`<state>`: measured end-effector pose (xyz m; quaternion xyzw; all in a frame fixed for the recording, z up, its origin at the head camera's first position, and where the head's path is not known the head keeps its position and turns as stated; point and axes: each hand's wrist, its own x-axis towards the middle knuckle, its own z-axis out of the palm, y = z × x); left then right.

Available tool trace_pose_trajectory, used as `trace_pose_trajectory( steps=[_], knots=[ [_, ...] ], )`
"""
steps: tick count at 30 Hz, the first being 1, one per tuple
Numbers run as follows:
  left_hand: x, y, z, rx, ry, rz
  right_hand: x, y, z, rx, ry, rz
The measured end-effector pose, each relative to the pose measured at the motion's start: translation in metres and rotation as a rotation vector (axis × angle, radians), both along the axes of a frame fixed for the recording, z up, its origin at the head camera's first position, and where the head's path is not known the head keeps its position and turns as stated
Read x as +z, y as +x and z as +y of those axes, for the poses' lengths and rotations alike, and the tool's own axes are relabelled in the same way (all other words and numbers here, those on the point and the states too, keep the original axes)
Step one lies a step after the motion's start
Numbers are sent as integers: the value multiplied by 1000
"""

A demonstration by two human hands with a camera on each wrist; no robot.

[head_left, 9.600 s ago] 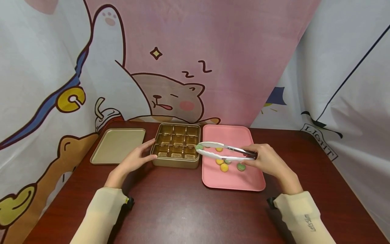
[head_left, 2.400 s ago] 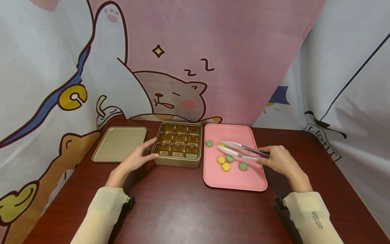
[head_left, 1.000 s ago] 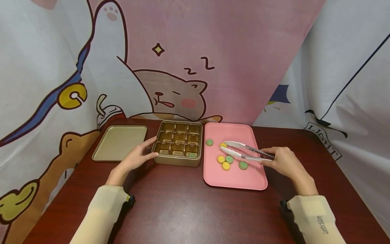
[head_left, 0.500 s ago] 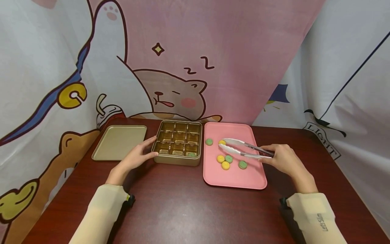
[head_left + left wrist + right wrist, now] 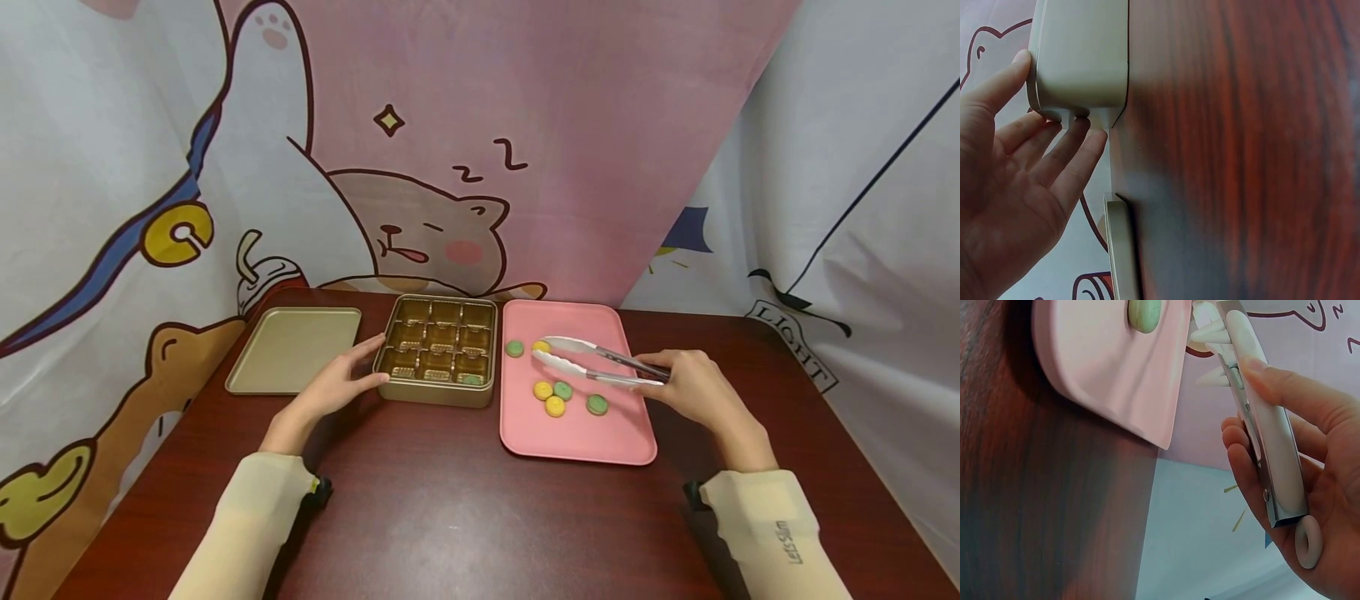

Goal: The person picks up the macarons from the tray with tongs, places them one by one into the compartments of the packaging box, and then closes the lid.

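Observation:
My right hand [image 5: 693, 385] grips metal tongs [image 5: 611, 379] with pale, ridged tips over the pink tray [image 5: 577, 437]. A yellow macaron [image 5: 541, 346] sits between the tong tips; whether both tips touch it is hard to tell. My left hand [image 5: 333, 390] rests against the left side and front corner of the gold box [image 5: 435, 394], its fingers fairly straight in the left wrist view. Box compartments form a grid, and a green macaron [image 5: 471, 380] lies in the front right one.
On the tray lie a green macaron [image 5: 514, 348] at left, a cluster with a yellow macaron [image 5: 555, 406], and another green macaron [image 5: 597, 404] farther right. A flat gold lid [image 5: 292, 350] lies left of the box. Printed cloth [image 5: 570, 167] hangs behind the table.
A green macaron has gone from the tongs into the box's front right compartment. Lately the tongs, with the yellow macaron between their tips, shift slightly left and away. My left hand stays put.

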<state>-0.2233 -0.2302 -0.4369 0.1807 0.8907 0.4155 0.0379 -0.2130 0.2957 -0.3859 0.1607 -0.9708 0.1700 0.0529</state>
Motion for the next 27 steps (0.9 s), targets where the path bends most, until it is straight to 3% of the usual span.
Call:
trace_pose_trajectory(
  steps=[27],
  knots=[
    [0, 1, 1, 12, -11, -8, 11, -5, -23, 0, -17, 5]
  ],
)
